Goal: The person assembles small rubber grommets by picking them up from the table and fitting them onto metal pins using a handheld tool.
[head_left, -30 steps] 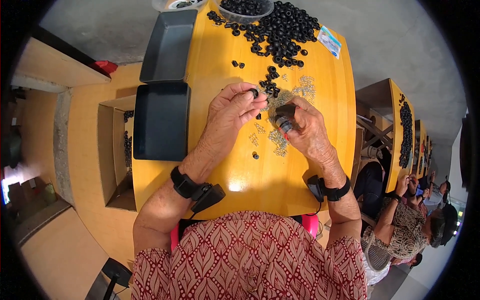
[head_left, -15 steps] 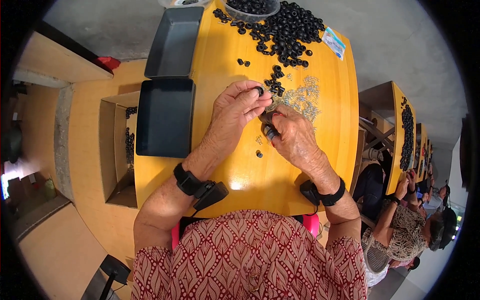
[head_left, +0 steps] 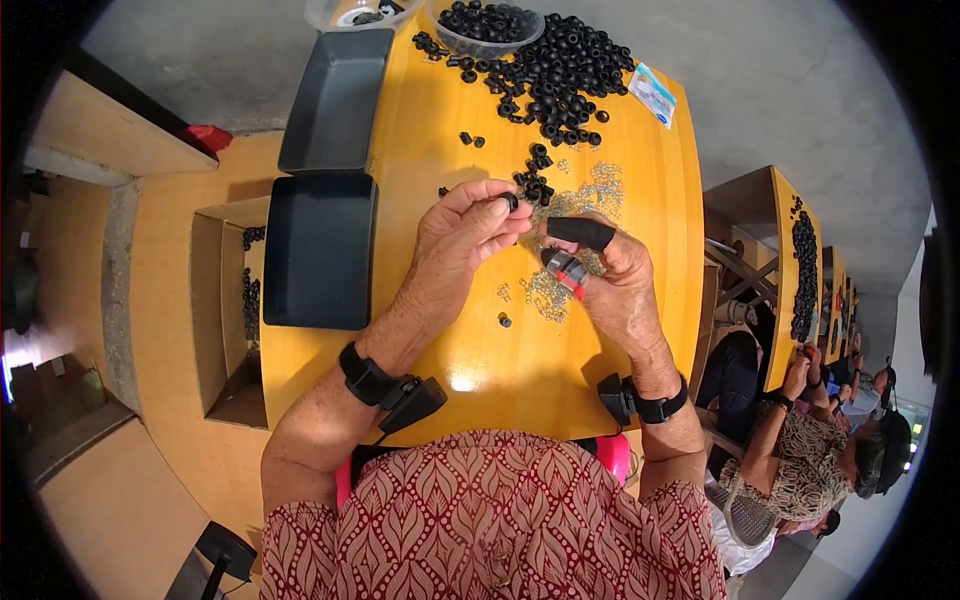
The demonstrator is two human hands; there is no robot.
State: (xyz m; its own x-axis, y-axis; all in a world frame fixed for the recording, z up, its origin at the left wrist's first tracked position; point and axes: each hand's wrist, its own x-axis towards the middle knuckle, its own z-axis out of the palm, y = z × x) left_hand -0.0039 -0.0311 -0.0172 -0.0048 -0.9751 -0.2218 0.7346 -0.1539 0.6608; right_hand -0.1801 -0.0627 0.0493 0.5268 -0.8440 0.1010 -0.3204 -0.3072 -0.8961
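Observation:
My left hand (head_left: 455, 235) is raised over the middle of the table. Between its thumb and fingertips it pinches a small black plastic part (head_left: 510, 202), round with a hole. To its right, my right hand (head_left: 625, 290) is curled with the thumb toward the index finger, which wears a black sleeve (head_left: 582, 233). A short black-and-grey tool with red on it (head_left: 566, 270) sits at the thumb; its exact kind is unclear. Tiny shiny metal pieces (head_left: 600, 190) are scattered beyond and under this hand. A few black parts (head_left: 537, 187) lie just past my left fingertips.
A big heap of black parts (head_left: 570, 75) and a clear bowl (head_left: 480, 45) of them are at the far end, beside a small packet (head_left: 652, 97). Two dark trays (head_left: 320, 255) line the left edge. An open cardboard box (head_left: 225, 300) is further left. People work at tables on the right.
My right hand has drawn back to the right, away from the left fingertips, uncovering more metal pieces. The left hand keeps its pinch on the black part. The whole view has shifted slightly.

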